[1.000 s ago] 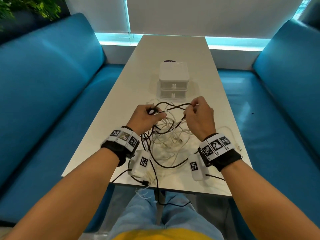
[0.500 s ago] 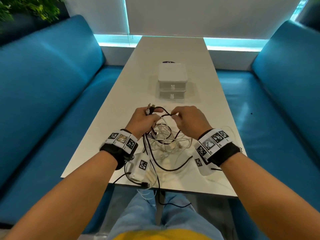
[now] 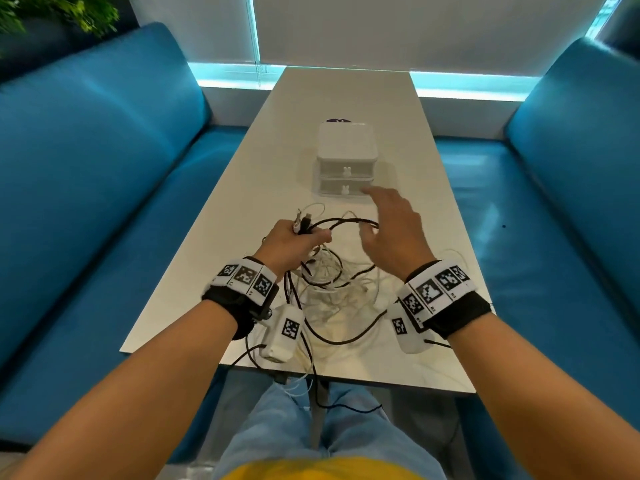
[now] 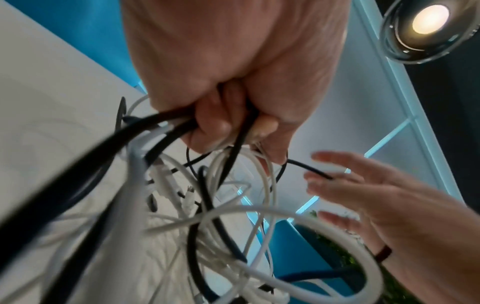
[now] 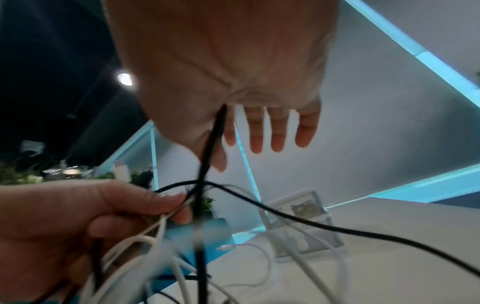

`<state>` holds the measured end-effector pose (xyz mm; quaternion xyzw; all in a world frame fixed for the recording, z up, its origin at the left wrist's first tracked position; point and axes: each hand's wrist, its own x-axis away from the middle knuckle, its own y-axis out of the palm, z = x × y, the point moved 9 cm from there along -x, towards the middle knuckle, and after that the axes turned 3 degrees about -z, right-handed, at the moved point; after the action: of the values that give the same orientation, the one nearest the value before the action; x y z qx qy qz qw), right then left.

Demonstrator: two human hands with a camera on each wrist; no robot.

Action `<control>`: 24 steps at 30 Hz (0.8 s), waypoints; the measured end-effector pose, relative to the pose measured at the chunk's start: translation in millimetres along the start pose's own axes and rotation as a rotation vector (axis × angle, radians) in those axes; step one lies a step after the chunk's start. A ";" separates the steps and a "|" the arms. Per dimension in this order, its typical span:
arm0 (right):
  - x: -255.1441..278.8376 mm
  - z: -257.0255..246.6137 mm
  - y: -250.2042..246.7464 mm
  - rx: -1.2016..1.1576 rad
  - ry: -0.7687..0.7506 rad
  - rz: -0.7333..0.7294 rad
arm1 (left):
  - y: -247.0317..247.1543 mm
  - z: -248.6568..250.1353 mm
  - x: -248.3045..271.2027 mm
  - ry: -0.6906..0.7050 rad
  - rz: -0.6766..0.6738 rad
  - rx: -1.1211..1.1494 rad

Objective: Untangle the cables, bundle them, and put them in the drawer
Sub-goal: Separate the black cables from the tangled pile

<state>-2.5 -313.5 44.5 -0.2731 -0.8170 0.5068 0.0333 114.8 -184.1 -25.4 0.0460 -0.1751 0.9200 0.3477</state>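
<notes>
Blue sofas flank your desk (image 3: 408,140). Your right hand (image 3: 394,230) has let go, fingers now spread, reaching toward the drawers (image 3: 346,168) at twelve o'clock; your left hand (image 3: 294,242) still grips the tangled cables (image 3: 332,282), so untangling isn't done.

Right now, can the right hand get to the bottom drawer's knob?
Probably yes: the right hand is open, fingers extended beside the bottom drawer, nothing between. A black cable draped under its palm might drag along.

Bare forearms. Each wrist: black strap (image 3: 462,311) under a white band of black-and-white square markers (image 3: 244,276); white marker-tagged camera pod (image 3: 284,334) below. Light blue jeans (image 3: 277,424), yellow top (image 3: 311,471).
</notes>
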 end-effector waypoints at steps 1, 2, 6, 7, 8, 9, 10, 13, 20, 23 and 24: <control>0.2 -10.6 5.2 0.045 -0.070 -0.044 | 2.7 3.1 0.2 0.016 -0.008 -0.016; -0.9 -17.6 9.8 0.099 -0.117 -0.082 | 4.7 4.2 -0.3 0.024 -0.012 -0.018; -8.1 -25.4 7.9 0.300 -0.156 -0.082 | 4.5 2.6 0.1 0.007 -0.018 0.042; -9.0 -26.0 6.7 0.299 -0.158 -0.078 | 4.3 2.8 0.9 0.000 -0.027 0.063; -8.7 -26.9 5.6 0.274 -0.161 -0.073 | 4.0 3.9 2.3 -0.002 -0.038 0.084; -7.6 -28.0 2.2 0.221 -0.164 -0.050 | 4.1 5.4 3.8 -0.007 -0.047 0.090; -5.7 -28.3 -3.9 0.139 -0.153 -0.007 | 4.4 4.8 3.8 -0.011 -0.056 0.077; -1.2 -18.1 -38.1 -0.123 -0.045 0.227 | 7.2 -3.1 3.5 -0.039 -0.096 0.012; -4.6 9.2 -39.5 0.078 0.125 0.134 | 1.5 2.1 1.0 0.014 0.007 -0.005; -4.5 -11.6 -14.0 0.188 -0.071 -0.046 | 8.3 8.2 -0.3 0.041 -0.023 -0.017; -4.6 -15.4 -6.1 0.231 -0.107 -0.093 | 11.1 9.8 -0.4 0.049 -0.045 -0.022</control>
<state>4.0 -305.3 58.1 -0.2020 -0.7655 0.6092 0.0445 107.5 -195.6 -19.6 0.0235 -0.1754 0.9108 0.3730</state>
